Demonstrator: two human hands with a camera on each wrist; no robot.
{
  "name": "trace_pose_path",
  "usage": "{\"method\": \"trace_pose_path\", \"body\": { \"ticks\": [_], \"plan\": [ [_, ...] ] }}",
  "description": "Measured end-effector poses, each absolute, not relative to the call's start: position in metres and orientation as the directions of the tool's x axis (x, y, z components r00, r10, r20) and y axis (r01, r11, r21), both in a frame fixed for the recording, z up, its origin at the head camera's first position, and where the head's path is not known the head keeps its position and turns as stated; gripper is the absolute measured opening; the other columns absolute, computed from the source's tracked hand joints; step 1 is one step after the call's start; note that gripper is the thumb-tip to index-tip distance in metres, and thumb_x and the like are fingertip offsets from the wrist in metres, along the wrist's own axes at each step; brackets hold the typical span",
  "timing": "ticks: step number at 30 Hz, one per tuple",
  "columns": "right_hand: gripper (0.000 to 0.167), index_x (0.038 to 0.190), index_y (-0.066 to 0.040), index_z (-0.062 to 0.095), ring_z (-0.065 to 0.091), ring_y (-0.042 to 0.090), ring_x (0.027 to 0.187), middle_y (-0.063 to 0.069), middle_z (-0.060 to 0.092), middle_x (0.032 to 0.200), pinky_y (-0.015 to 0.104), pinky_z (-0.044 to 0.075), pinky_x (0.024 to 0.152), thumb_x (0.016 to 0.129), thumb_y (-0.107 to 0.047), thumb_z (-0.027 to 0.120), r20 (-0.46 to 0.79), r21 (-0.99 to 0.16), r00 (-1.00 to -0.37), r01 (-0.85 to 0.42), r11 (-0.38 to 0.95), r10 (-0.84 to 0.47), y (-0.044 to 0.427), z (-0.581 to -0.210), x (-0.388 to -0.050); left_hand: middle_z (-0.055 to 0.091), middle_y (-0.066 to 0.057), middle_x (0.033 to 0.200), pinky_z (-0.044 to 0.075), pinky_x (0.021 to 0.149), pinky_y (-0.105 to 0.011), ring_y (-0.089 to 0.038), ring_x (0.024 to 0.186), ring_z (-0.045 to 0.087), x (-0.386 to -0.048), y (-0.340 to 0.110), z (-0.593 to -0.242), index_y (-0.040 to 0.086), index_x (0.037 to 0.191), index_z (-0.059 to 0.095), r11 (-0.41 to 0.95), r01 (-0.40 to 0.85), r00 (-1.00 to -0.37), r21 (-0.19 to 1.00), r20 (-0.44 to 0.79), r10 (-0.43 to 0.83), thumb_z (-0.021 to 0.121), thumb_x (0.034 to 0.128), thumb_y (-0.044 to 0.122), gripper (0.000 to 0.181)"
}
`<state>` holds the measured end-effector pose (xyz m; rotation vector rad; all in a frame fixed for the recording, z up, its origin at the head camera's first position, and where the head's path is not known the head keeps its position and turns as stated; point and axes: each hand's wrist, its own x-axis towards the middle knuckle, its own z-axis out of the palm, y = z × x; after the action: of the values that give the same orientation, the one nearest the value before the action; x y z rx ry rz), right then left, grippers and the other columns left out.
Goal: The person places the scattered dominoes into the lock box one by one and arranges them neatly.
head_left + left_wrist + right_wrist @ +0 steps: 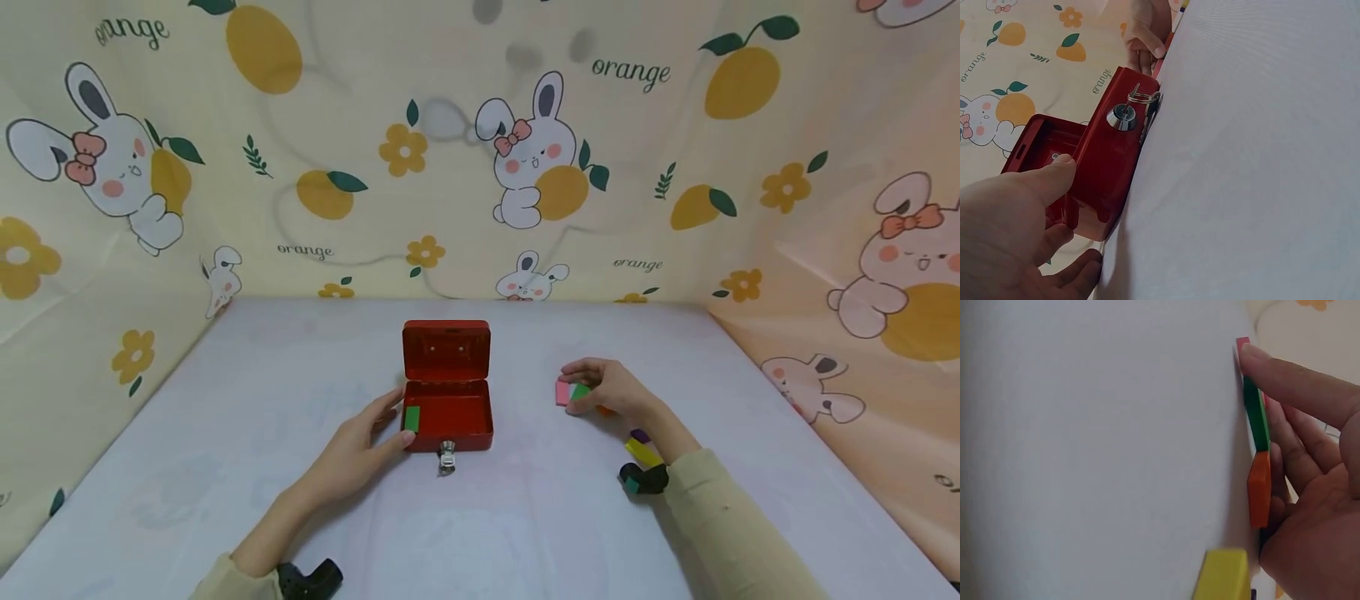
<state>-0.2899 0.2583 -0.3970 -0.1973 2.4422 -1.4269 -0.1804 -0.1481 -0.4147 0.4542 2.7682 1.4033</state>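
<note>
- Fingers (384,403) of the left hand (356,454) are bending around the left side of a red box (476,442), and the thumb is resting on its near corner. This hand is holding the box.
- The red box is sitting on the white table (525,517), just to the right of the left hand's grip. Its lid (446,354) is standing up at the far side, away from the thumb.
- A silver lock (447,450) is sticking out of the box's front, to the right of the left thumb, and keys are hanging there.
- A small green block (412,419) is sitting inside the box by the left wall, just beside the left thumb.
- The right hand (613,392) is curving over some small blocks, well to the right of the box. I cannot tell if it is pinching one.
- A pink block (562,393) is peeking out to the left of the right hand's grip.
- Another green block (580,392) is showing between the right thumb and fingers.
- An orange block (1259,490) is lying near the right palm.
- A yellow block (642,452) and a purple block (640,436) are lying near the right wrist, closer to the person than the grip.
</note>
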Motion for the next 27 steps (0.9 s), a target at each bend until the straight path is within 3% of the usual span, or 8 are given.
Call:
{"method": "trace_pose_path", "body": {
  "ticks": [12, 27],
  "plan": [
    [0.067, 0.129, -0.008, 0.056, 0.049, 0.026, 0.12, 0.004, 0.063, 0.123, 0.048, 0.028, 0.11, 0.069, -0.008, 0.086, -0.232, -0.883, -0.934, 0.085, 0.462, -0.271, 0.2616, -0.4002, -0.2967, 0.034, -0.003, 0.151, 0.036, 0.105, -0.048, -0.028, 0.133, 0.04, -0.1825, -0.1483, -0.4181, 0.018, 0.151, 0.029, 0.56, 0.283, -0.951, 0.779, 0.15, 0.272, 0.063, 0.0912, 0.042, 0.072],
    [0.062, 0.124, -0.011, 0.06, 0.049, 0.025, 0.117, 0.003, 0.065, 0.118, 0.047, 0.032, 0.107, 0.068, -0.006, 0.085, -0.223, -0.88, -0.949, 0.098, 0.464, -0.223, 0.2575, -0.4024, -0.2953, 0.035, -0.001, 0.151, 0.036, 0.105, -0.047, -0.026, 0.133, 0.04, -0.1817, -0.148, -0.4175, 0.019, 0.15, 0.03, 0.564, 0.269, -0.954, 0.781, 0.139, 0.264, 0.064, 0.0915, 0.038, 0.071]
  ]
}}
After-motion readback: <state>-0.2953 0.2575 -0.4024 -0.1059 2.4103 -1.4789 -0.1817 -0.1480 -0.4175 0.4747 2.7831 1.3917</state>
